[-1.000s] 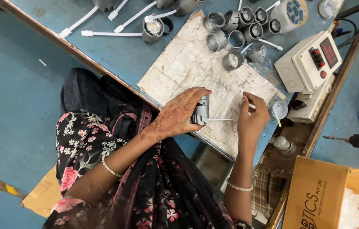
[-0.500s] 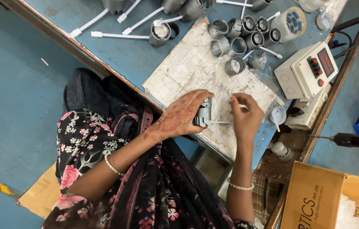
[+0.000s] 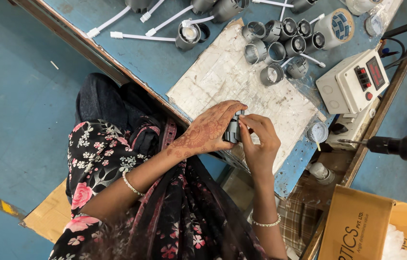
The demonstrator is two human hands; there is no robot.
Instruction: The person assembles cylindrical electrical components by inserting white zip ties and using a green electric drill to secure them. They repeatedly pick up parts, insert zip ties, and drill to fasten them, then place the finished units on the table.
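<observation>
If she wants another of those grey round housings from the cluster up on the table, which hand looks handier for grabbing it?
Probably the right hand. It only pinches the edge of the small grey part with its fingertips, while the left hand wraps and supports it. The grey housings also lie up on the right hand's side.

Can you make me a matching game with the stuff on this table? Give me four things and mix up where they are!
Things:
1. small grey part
2. white control box
3. power screwdriver
4. cardboard box

Places:
A. bottom right corner
B. held between both hands
C. right edge of the table, with a red display
D. pokes in from the right edge, off the table

Pairs: 1-B, 2-C, 3-D, 4-A
</observation>
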